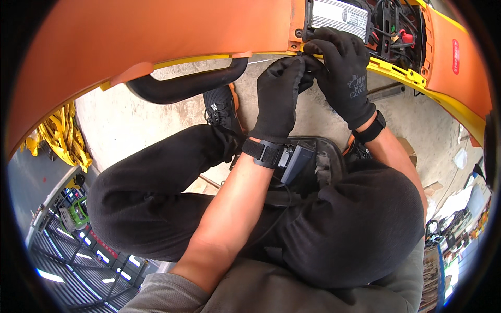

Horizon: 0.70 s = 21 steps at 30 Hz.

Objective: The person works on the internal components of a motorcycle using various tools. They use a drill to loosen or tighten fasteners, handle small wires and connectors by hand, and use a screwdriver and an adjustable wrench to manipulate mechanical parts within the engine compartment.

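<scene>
Head view: dark-clad knee nearest. Beyond, gloved left hand and right hand, fingers curled, tips close together at yellow edge of orange panel; cannot tell whether either grips anything. Silver box just past right hand, wires to its right. Black handle left of hands. Shoe and concrete floor lower down.

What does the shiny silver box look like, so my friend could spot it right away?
Find the long orange panel curving across the top left. Just past its right end, above the black-gloved right hand, sits the silver box. It's the ribbed one with a white label, unlike the small red piece farther right.
</scene>
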{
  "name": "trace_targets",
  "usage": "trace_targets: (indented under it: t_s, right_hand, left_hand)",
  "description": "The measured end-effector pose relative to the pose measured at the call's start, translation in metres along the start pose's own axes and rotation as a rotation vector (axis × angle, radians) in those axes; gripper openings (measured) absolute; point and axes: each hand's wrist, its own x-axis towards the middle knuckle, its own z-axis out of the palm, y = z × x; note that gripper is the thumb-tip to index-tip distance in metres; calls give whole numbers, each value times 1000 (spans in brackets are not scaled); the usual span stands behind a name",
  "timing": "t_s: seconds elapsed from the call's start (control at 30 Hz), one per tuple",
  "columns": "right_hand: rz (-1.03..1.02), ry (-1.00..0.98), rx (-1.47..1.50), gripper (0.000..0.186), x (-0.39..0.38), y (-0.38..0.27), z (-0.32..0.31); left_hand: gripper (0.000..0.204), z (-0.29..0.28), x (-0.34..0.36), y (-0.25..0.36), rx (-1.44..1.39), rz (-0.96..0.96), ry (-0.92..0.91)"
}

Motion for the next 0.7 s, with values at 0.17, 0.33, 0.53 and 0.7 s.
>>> trace_targets:
  t_s: [0.17,0.33,0.53,0.7]
  right_hand:
    - [64,-3,36,35,-5,4,0]
    - [71,-42,83,35,-1,5,0]
    - [7,-7,23,37,0,7,-1]
    - [11,-3,34,35,0,8,0]
  left_hand:
    - [23,4,1,4,133,12,37]
    - [23,5,1,8,220,24,129]
    - [24,9,0,12,157,11,153]
    - [25,10,0,12,246,47,139]
